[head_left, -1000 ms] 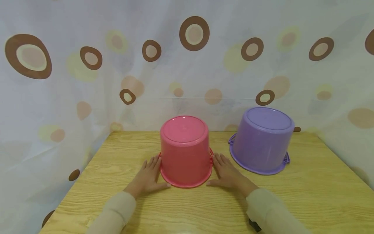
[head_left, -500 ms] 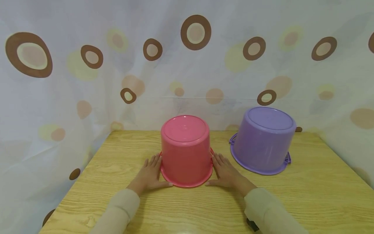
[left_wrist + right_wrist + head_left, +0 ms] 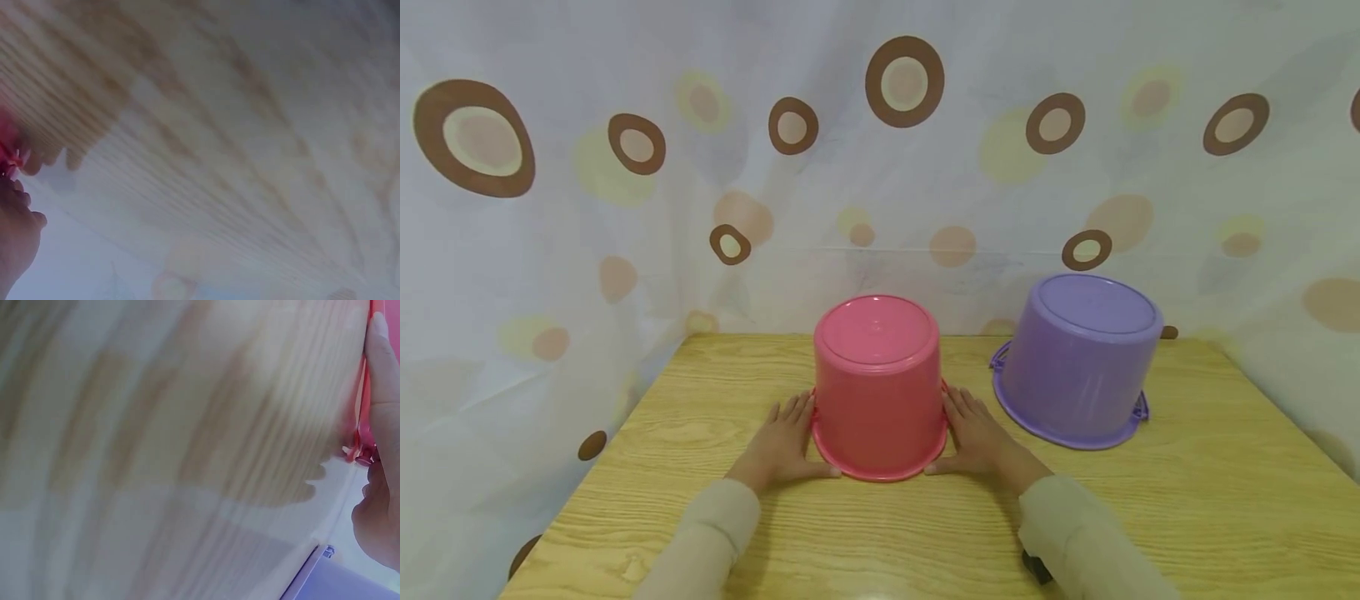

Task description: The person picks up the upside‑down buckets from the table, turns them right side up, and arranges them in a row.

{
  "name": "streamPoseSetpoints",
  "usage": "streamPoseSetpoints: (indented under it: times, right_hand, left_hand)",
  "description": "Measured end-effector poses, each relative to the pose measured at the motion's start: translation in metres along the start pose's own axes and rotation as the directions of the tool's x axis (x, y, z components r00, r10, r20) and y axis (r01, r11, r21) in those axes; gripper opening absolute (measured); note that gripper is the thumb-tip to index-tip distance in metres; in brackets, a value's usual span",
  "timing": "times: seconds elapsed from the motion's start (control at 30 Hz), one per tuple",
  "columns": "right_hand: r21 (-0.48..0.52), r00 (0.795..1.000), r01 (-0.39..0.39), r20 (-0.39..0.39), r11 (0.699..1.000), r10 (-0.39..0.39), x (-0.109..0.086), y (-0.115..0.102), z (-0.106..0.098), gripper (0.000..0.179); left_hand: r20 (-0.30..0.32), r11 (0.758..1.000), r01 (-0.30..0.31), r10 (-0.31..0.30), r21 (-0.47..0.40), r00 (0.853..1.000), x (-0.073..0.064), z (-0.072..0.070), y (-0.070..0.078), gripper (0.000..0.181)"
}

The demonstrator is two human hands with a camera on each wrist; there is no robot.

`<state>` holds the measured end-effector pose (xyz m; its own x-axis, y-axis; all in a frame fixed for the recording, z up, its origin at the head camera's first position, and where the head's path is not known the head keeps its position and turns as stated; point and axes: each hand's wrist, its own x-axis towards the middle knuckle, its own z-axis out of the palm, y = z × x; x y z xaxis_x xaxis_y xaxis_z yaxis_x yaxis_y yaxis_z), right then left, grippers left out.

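Observation:
A pink bucket (image 3: pixel 877 400) stands upside down on the wooden table (image 3: pixel 880 542), base up and rim on the tabletop. My left hand (image 3: pixel 782 446) touches its left side, fingers straight along the wall and thumb at the front rim. On the opposite side my right hand (image 3: pixel 981 442) lies the same way, its thumb near the front of the rim. The right wrist view shows the right hand (image 3: pixel 381 425) beside the pink rim and the handle joint. At the edge of the left wrist view, the left hand (image 3: pixel 19 234) is partly visible next to the pink bucket.
A purple bucket (image 3: pixel 1078 367), also upside down, stands at the back right, its handle down around the rim. Behind the table hangs a pale curtain (image 3: pixel 820 183) with brown and yellow spots. A small black object (image 3: pixel 1036 567) shows under the right sleeve.
The right forearm has shifted slightly left, and the right thumb has moved a little toward the rim's front. Both hands stay at the pink bucket, which has hardly moved.

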<state>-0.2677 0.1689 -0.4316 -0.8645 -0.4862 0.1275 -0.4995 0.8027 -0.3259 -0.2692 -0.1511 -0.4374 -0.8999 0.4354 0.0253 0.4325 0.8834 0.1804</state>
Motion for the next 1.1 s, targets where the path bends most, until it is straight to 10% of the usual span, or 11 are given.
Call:
streamPoseSetpoints:
  times: [1.1]
  right_hand:
    - [0.092,0.999,-0.036,0.024,0.995,0.034,0.010,-0.002,-0.001,0.115]
  left_hand:
    - [0.005,0.998,-0.034,0.035,-0.045,0.999,0.003,-0.004,0.010,0.121]
